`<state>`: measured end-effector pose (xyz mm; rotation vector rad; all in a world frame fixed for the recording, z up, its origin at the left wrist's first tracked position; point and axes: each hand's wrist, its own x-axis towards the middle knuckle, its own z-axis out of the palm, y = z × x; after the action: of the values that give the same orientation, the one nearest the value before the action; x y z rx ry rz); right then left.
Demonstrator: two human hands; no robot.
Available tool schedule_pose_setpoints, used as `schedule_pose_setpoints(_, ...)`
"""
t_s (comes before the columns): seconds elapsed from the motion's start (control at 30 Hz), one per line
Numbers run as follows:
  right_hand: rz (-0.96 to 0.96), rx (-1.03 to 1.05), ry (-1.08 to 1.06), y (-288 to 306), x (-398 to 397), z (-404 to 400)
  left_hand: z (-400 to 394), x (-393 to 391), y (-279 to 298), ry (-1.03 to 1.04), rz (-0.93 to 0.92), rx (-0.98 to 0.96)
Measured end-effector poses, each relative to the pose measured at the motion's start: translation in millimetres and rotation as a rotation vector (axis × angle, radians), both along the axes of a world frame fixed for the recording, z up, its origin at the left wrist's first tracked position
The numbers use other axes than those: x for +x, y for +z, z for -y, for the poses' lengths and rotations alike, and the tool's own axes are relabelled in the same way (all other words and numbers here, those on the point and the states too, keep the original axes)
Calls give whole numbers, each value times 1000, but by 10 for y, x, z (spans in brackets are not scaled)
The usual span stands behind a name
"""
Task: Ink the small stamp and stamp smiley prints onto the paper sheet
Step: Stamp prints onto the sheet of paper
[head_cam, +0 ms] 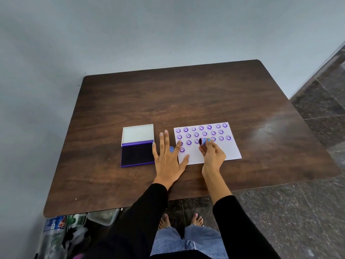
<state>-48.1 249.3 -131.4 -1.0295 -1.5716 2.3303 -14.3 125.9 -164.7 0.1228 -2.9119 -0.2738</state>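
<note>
A white paper sheet (228, 149) lies on the brown table, covered in several purple smiley prints in rows. My right hand (212, 155) holds the small blue stamp (203, 141) over the sheet, tipped on its side with its dark inked face pointing left. My left hand (168, 156) rests flat on the table with fingers spread, its thumb and forefinger on the sheet's left edge. To the left sits the open purple ink pad (137, 153), its white lid (138, 133) folded back. A small blue cap (171, 149) peeks out beside my left forefinger.
The dark wooden table (186, 98) stands against a grey wall. Plastic bottles and a clear container (71, 227) lie on the floor under its front left corner. My bare feet and jeans show below the front edge, on dark stone tiles.
</note>
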Motion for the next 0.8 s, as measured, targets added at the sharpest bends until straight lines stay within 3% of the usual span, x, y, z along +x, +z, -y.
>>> schedule_pose_setpoints(0.13,-51,450,87,-68,55,61,3,1,23,-1,-22,-35)
schedule_pose_setpoints(0.37,-201,780,235,-179,207,146,1,19,57,-8,5,-53)
schedule_pose_setpoints(0.8,-208,1002,389,-196,229,177,-21,28,97,11,26,-101)
